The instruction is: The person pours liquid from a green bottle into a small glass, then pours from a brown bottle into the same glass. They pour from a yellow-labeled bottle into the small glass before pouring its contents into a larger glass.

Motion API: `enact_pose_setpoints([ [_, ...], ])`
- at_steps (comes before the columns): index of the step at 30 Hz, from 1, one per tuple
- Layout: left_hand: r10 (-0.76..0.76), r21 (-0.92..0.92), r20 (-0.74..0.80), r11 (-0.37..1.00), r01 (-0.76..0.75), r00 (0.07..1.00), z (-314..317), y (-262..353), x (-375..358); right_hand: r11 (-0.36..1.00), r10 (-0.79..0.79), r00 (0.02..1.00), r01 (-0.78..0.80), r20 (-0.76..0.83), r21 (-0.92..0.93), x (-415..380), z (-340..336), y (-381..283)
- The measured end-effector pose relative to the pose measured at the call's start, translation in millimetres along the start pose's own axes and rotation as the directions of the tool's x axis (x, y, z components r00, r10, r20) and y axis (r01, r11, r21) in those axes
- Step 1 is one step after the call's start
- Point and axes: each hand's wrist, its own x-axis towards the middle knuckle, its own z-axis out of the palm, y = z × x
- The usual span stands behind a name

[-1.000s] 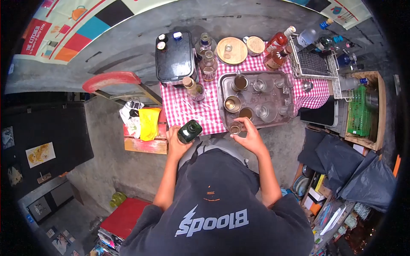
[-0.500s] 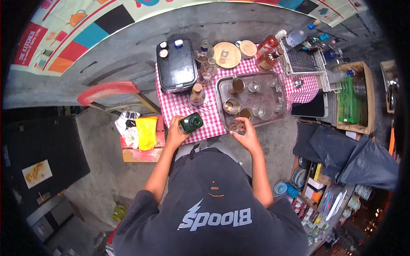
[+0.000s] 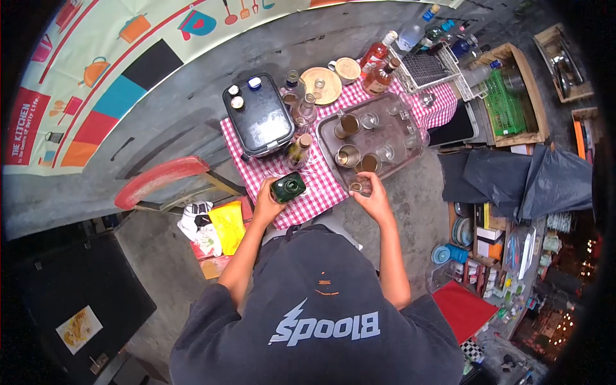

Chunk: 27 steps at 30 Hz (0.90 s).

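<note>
Fingers of my left hand wrap round a dark green glass bottle, its mouth facing up, above the near edge of the checked tablecloth. My right hand grips a small clear glass at the near edge of the brown tray. Several glasses and metal cups stand on that tray, among them a metal cup and a clear glass. A corked bottle stands just beyond the green one. What the held glass contains, if anything, I cannot make out.
A black lidded box stands at the back left of the table. Behind are round wooden boards, amber bottles and a wire rack. A wooden crate sits to the right, a red chair to the left.
The camera view has tilted and turned a little, shifting the table leftward in view. Both hands keep hold of the green bottle and the small glass, nearly in place.
</note>
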Motion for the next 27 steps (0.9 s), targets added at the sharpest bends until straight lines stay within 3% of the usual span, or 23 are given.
enact_pose_setpoints([
  [8, -0.121, -0.132, 0.087, 0.982, 0.132, 0.989, -10, -14, -8, 0.998, 0.025, 0.997, -0.021, -0.074, 0.061, -2, 5, 15],
  [12, -0.064, -0.008, 0.017, 0.998, 0.064, 0.998, -6, -18, -12, 0.997, 0.036, 0.998, -0.031, -0.056, 0.077, 8, 0, 21],
  [15, -0.145, 0.08, 0.044, 0.987, 0.141, 0.989, -10, -32, -21, 1.0, -0.008, 0.999, 0.007, -0.049, -0.017, 18, -5, 20],
  [18, -0.081, 0.256, 0.007, 0.964, 0.076, 0.997, -20, -45, -36, 0.978, -0.125, 0.992, 0.118, -0.034, -0.17, 30, -10, 25],
  [19, -0.17, 0.196, -0.006, 0.966, 0.167, 0.985, -23, -47, -43, 0.974, -0.14, 0.99, 0.135, -0.015, -0.18, 34, -12, 25],
  [23, -0.214, 0.294, -0.091, 0.928, 0.231, 0.973, -29, -68, -75, 0.965, -0.142, 0.988, 0.153, 0.064, -0.211, 53, -20, 22],
  [26, -0.552, 0.275, -0.059, 0.792, 0.545, 0.832, -29, -75, -100, 0.948, -0.154, 0.982, 0.177, 0.106, -0.264, 68, -26, 26],
  [27, -0.413, 0.355, -0.119, 0.832, 0.427, 0.903, -21, -126, -125, 0.938, -0.167, 0.979, 0.194, 0.118, -0.286, 72, -27, 27],
])
